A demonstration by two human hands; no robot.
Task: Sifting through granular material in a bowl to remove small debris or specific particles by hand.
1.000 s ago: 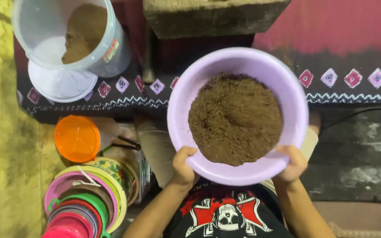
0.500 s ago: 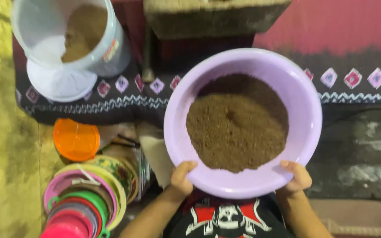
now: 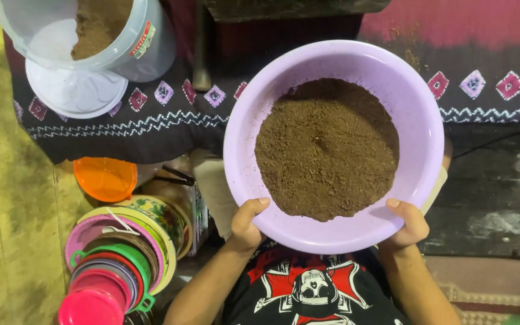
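Observation:
I hold a large lilac plastic bowl (image 3: 422, 120) in front of my chest, with a mound of brown powder (image 3: 327, 147) in it. My left hand (image 3: 247, 224) grips the near rim on the left, thumb over the edge. My right hand (image 3: 405, 225) grips the near rim on the right in the same way. A white plastic bucket (image 3: 139, 51) stands at the top left, partly filled with the same brown powder (image 3: 97, 27), on a white lid (image 3: 73, 90).
A dark patterned cloth (image 3: 151, 120) lies under the bucket. A stack of coloured plastic bowls and strainers (image 3: 112, 265) stands at the lower left beside an orange lid (image 3: 105, 179). Yellow matting (image 3: 1, 210) covers the left side, and bare grey floor (image 3: 501, 198) lies at the right.
The bowl has shifted slightly right and tilted, and the powder has slid across inside it. Both hands keep their hold on the rim.

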